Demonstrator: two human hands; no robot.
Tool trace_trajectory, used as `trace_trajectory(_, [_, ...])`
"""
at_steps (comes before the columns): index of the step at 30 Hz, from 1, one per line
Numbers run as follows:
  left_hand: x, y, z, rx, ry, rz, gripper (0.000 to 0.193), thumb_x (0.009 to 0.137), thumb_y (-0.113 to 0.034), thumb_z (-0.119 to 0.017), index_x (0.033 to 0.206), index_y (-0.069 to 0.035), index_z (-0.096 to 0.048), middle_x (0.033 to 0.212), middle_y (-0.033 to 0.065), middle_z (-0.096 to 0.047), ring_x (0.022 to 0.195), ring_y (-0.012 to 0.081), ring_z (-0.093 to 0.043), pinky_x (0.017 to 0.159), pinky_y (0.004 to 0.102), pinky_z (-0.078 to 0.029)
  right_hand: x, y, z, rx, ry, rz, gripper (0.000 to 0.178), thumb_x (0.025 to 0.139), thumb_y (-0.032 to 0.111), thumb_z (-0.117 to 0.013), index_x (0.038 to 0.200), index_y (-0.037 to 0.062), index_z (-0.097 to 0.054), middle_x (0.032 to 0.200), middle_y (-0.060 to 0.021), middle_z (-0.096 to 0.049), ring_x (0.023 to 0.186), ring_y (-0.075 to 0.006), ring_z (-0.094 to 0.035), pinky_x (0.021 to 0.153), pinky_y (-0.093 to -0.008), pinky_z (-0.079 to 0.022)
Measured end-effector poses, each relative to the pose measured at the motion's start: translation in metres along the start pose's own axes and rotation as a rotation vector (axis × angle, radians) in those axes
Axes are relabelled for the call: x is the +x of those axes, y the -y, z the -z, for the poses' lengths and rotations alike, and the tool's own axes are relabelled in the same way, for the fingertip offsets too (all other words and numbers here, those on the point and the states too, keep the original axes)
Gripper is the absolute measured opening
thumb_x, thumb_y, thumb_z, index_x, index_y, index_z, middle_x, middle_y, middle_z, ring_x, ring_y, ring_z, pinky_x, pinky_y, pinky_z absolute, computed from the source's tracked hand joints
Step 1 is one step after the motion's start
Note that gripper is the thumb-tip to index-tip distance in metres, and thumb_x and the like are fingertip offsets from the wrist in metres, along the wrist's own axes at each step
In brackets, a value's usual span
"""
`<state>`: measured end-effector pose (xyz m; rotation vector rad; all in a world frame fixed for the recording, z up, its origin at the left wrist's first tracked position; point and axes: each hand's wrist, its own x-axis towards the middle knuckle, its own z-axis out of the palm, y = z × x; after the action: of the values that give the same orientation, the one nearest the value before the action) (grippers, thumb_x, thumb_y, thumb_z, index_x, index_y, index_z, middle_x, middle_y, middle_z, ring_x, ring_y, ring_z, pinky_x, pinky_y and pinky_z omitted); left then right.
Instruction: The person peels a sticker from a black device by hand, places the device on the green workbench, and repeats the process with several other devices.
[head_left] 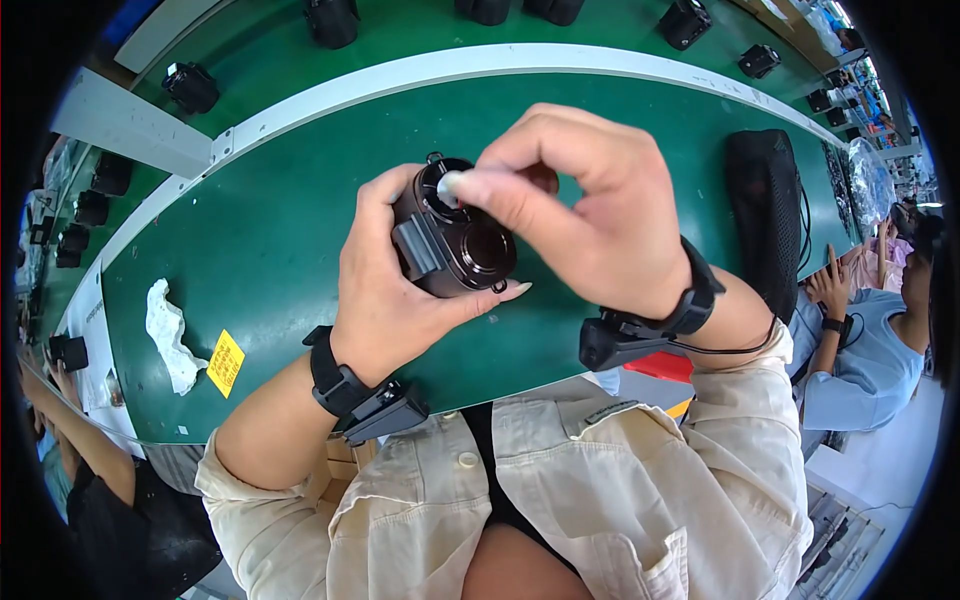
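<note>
Head view, and the left hand (385, 280) has the dark binoculars (449, 242) wrapped firmly in its fingers, held above the middle of the green table (270, 260), two round ends facing up! Over comes the right hand (605, 190), arched above, thumb and forefinger narrow at the farther round end; whether they grip the pale bit there, I cannot tell. Out left, crumpled white paper (170, 330) lies just beside a yellow note (226, 363); out right, a black pouch (762, 205).
</note>
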<state>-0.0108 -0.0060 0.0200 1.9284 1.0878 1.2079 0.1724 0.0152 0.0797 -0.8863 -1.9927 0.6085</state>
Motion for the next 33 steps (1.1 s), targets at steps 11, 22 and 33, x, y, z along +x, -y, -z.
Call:
trace_trajectory(11, [-0.005, -0.001, -0.002, -0.276, 0.073, 0.101, 0.092, 0.054, -0.027, -0.094, 0.124, -0.002, -0.039, 0.109, 0.0133, -0.058, 0.098, 0.021, -0.06, 0.085, 0.0328, -0.05, 0.006, -0.01, 0.005, 0.126, 0.114, 0.109, 0.008, 0.084, 0.005, -0.069, 0.088, -0.0012, -0.069, 0.076, -0.0066, -0.065, 0.068, -0.011, -0.06, 0.057, -0.0227, -0.046])
trace_trajectory(22, [-0.002, -0.005, 0.003, -0.521, 0.151, 0.187, 0.093, 0.054, -0.02, -0.094, 0.126, -0.003, -0.037, 0.111, 0.0086, -0.056, 0.101, 0.0169, -0.056, 0.088, 0.031, -0.047, 0.006, -0.008, 0.01, 0.288, 0.079, 0.014, 0.008, 0.082, 0.004, -0.07, 0.089, -0.0011, -0.07, 0.082, -0.0082, -0.064, 0.069, -0.0143, -0.059, 0.06, -0.0235, -0.045])
trace_trajectory(33, [-0.003, -0.003, 0.007, -0.693, 0.525, 0.232, 0.094, 0.056, -0.019, -0.093, 0.13, -0.004, -0.037, 0.121, 0.009, -0.05, 0.111, 0.0175, -0.05, 0.095, 0.0317, -0.041, 0.017, -0.021, 0.016, 0.342, 0.23, 0.244, 0.012, 0.075, 0.007, -0.077, 0.083, 0.002, -0.069, 0.077, -0.0029, -0.055, 0.066, -0.0116, -0.052, 0.057, -0.0244, -0.04])
